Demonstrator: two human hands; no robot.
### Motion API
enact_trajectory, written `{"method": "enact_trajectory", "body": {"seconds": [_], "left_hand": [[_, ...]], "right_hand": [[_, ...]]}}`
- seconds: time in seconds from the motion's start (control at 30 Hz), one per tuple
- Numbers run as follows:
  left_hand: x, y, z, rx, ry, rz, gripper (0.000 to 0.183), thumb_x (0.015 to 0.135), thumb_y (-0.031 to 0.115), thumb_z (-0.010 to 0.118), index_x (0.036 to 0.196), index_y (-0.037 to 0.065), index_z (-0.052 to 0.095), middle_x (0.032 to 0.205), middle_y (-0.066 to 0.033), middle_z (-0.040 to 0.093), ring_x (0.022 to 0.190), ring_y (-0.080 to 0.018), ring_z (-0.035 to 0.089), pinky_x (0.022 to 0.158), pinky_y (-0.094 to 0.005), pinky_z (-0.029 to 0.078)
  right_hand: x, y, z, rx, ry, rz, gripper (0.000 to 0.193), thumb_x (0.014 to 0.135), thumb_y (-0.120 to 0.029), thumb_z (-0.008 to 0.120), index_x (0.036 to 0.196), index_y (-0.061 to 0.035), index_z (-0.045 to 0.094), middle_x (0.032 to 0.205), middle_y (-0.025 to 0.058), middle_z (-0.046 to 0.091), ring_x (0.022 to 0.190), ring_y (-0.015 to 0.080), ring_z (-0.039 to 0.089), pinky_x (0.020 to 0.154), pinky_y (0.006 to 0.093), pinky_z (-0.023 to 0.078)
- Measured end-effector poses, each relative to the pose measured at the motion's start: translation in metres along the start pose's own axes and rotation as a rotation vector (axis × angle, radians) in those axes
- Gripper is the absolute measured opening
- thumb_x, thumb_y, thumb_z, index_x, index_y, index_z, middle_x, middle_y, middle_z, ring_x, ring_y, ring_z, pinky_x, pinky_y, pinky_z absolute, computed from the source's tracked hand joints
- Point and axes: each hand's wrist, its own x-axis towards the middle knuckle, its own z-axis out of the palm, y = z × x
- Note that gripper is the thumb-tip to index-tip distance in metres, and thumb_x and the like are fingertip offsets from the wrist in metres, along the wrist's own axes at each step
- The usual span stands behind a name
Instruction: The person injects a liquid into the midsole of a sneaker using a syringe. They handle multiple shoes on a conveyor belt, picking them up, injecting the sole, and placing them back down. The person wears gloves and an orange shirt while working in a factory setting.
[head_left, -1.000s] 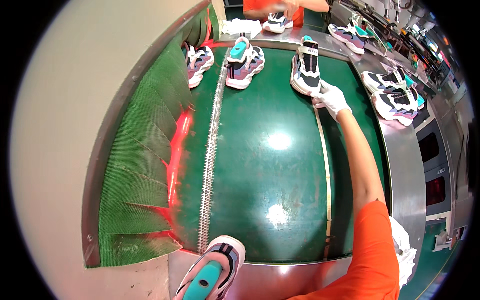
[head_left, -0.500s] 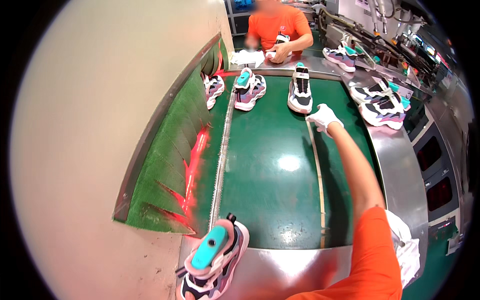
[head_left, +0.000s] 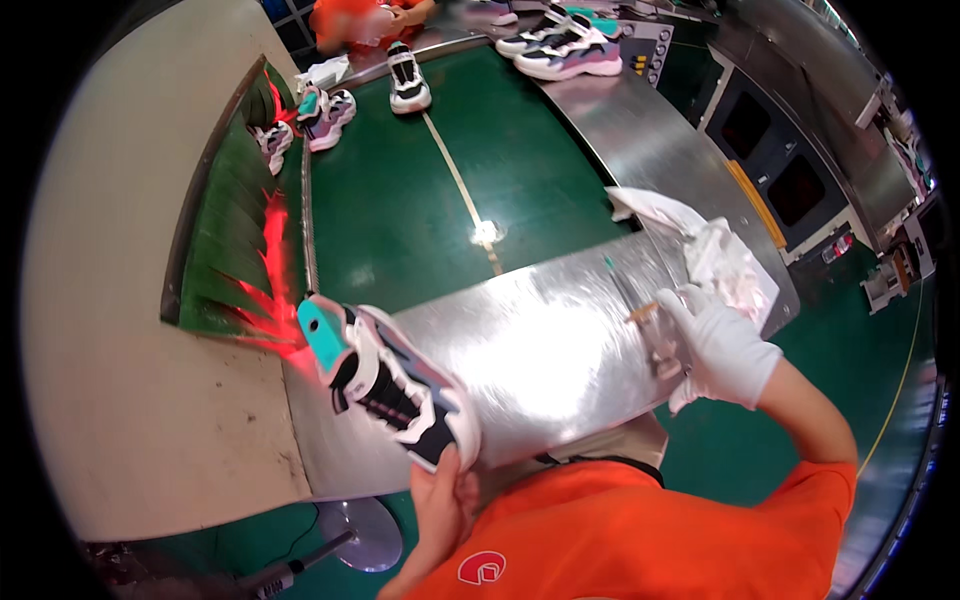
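Observation:
My bare left hand [head_left: 442,502] grips the toe of a sneaker [head_left: 385,390] in white, black, pink and grey-purple. A teal insert fills its ankle opening, and its heel points away to the left. My right hand [head_left: 725,345], in a white glove, is at the right end of the metal ledge. Its fingers curl round a small clear bottle-like thing [head_left: 660,345] with a brownish top; motion blurs its exact kind. A thin green-tipped stick [head_left: 615,272] extends from beside it.
Beyond the metal ledge [head_left: 520,345] lies a green conveyor belt [head_left: 420,190] with sneakers [head_left: 408,80] at its far end. Green strip flaps [head_left: 225,230] edge its left. A crumpled white cloth [head_left: 715,255] lies on the right. Another person [head_left: 370,25] in orange stands opposite.
My right hand has come back from the far sneaker on the belt to the bottle-like thing. My left hand has come into view, holding the near sneaker, now turned. The view has swung right.

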Motion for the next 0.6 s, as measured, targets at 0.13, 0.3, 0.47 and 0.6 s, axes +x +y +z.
{"method": "enact_trajectory", "body": {"seconds": [0.13, 0.3, 0.47, 0.6], "left_hand": [[-0.012, -0.012, 0.049, 0.207, -0.210, -0.288, 0.039, 0.098, 0.033, 0.053, 0.121, 0.002, 0.045, 0.108, -0.0159, 0.067, 0.061, -0.0163, 0.060, 0.048, -0.0262, 0.047], [-0.023, 0.019, 0.061, 0.904, -0.651, 0.064, 0.040, 0.097, 0.022, 0.056, 0.131, 0.002, 0.049, 0.108, -0.0144, 0.067, 0.087, -0.0234, 0.067, 0.068, -0.0335, 0.055], [-0.013, 0.102, 0.088, 1.717, -0.622, 1.454, 0.046, 0.078, 0.008, 0.072, 0.122, 0.008, 0.060, 0.122, -0.0130, 0.058, 0.119, -0.0370, 0.052, 0.102, -0.0495, 0.040], [0.013, 0.152, 0.096, 2.032, -0.446, 1.372, 0.078, 0.066, 0.021, 0.084, 0.134, 0.014, 0.049, 0.122, -0.0113, 0.059, 0.122, -0.0362, 0.050, 0.107, -0.0502, 0.031]], "right_hand": [[-0.005, 0.014, 0.041, 0.024, 0.167, -0.097, 0.100, 0.053, -0.026, 0.087, 0.136, -0.0043, 0.035, 0.120, 0.0203, 0.049, 0.106, 0.0385, 0.055, 0.085, 0.0434, 0.049], [0.016, 0.018, 0.049, -0.026, 0.184, -0.246, 0.115, 0.041, -0.024, 0.091, 0.139, -0.0058, 0.033, 0.122, 0.0176, 0.048, 0.107, 0.0365, 0.056, 0.083, 0.0405, 0.052], [0.040, 0.028, 0.025, -0.067, -0.173, -0.280, 0.101, 0.046, -0.024, 0.089, 0.133, -0.0135, 0.038, 0.118, 0.0137, 0.050, 0.102, 0.0349, 0.057, 0.080, 0.0417, 0.052], [0.041, 0.026, 0.030, -0.093, -0.033, -0.379, 0.080, 0.051, -0.021, 0.087, 0.120, -0.0088, 0.049, 0.111, 0.0136, 0.054, 0.102, 0.0342, 0.058, 0.081, 0.0415, 0.051]]}}
